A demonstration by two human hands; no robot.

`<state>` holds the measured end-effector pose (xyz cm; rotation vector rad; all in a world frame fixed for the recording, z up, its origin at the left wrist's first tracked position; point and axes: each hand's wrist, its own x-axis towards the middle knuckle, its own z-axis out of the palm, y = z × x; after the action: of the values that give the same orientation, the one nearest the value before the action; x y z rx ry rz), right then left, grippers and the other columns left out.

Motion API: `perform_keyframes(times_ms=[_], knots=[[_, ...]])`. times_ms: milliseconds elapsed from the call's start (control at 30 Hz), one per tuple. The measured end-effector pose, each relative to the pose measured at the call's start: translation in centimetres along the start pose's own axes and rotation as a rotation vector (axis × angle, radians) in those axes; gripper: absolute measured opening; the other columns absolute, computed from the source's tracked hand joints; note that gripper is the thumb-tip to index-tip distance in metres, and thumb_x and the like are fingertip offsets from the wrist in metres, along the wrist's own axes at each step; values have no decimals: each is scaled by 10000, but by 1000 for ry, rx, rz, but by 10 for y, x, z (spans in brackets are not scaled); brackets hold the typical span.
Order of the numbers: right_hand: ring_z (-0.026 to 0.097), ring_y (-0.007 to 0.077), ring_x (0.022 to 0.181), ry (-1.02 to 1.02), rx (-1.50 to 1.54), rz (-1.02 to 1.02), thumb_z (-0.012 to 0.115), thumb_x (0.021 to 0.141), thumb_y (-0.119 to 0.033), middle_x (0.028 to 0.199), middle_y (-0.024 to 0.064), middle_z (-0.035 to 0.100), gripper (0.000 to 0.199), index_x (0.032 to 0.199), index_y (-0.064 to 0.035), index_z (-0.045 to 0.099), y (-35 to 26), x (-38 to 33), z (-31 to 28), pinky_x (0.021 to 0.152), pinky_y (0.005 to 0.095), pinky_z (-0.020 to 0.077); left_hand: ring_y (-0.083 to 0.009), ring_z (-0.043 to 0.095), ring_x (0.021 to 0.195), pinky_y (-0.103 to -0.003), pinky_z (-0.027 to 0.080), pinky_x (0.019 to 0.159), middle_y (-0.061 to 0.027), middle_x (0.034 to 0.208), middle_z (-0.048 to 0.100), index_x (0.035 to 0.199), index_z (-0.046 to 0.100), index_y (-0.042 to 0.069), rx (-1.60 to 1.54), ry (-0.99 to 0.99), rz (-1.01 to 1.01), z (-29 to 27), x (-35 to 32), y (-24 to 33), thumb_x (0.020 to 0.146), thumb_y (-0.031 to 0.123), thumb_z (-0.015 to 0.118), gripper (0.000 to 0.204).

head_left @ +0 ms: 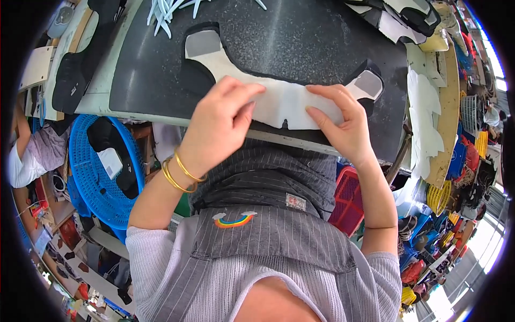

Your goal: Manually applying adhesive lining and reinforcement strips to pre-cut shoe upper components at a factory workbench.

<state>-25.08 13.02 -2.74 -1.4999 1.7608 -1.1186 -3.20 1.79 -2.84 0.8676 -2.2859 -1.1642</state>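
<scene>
A curved, U-shaped shoe upper (pixel 287 104), black with a white lining layer and a grey patch at each end, lies across the near edge of the black work surface (pixel 289 43). A small dark notch shows at the middle of its near edge. My left hand (pixel 222 115), with two gold bangles at the wrist, is closed on the white layer left of the middle, thumb and forefinger bent toward each other. On the other side my right hand (pixel 343 121) pinches the white layer near its right part. The undersides of both grips are hidden.
Pale blue strips (pixel 163 13) lie at the far left of the surface, and more black and white uppers (pixel 399 19) are stacked at the far right. A blue basket (pixel 80 161) with black pieces stands at left, a red basket (pixel 346 198) at right. White sheets (pixel 424 118) hang beside the table.
</scene>
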Motion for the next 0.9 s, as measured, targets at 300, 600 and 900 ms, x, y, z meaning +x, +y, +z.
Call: perform_keyframes(times_ms=[300,600,900], knots=[[587,308,1047,133,-540,-237,704,796,-44,1122,134,555,329,1123,-78,689,-8,-11,1,848,388,503,-279,475,1256,-404,382,1020,-68,1382,506,1310,558,100,374,-169,432,17,11,6,623,145,815,735],[576,381,1145,-64,-498,-448,741,763,-116,1263,220,573,568,1255,78,533,-20,-4,-6,952,440,486,-364,568,1096,-418,475,944,-157,1255,585,1305,507,23,225,-342,394,-13,39,29,728,82,739,625],[595,382,1097,1,-417,-277,637,844,-68,1162,233,624,418,1229,64,546,-30,3,-3,930,421,487,-329,635,1047,-387,512,905,-186,1128,651,1220,555,9,324,-43,275,16,32,34,741,-79,587,488]])
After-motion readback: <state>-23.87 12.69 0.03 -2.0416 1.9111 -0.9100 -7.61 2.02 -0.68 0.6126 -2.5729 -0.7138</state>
